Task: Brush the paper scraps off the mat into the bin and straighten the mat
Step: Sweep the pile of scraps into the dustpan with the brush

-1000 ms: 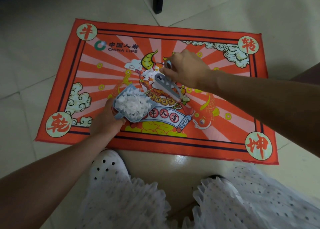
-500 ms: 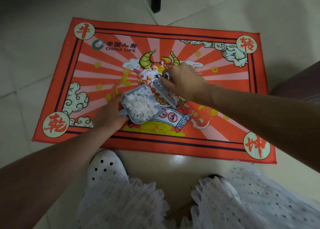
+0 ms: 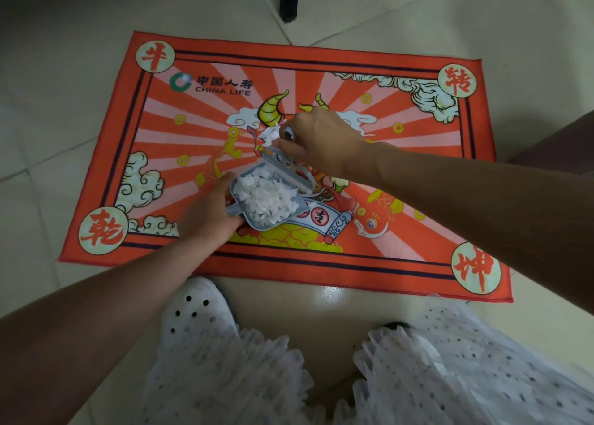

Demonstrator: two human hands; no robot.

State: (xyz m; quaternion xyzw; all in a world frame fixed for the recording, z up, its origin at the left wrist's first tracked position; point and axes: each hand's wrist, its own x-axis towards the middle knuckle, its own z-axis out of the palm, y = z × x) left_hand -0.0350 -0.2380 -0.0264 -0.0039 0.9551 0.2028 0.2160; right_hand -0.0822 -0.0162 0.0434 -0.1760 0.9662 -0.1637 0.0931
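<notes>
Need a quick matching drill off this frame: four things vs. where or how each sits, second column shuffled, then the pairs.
Column 1:
1. dustpan
2. brush
3. loose paper scraps
4. mat

Column 2:
A. flat on the tiled floor
B. held by the right hand
C. on the mat just beyond the brush
D. held by the left hand, heaped with white scraps

Pairs: 1-D, 2-B, 3-C, 4-A
</notes>
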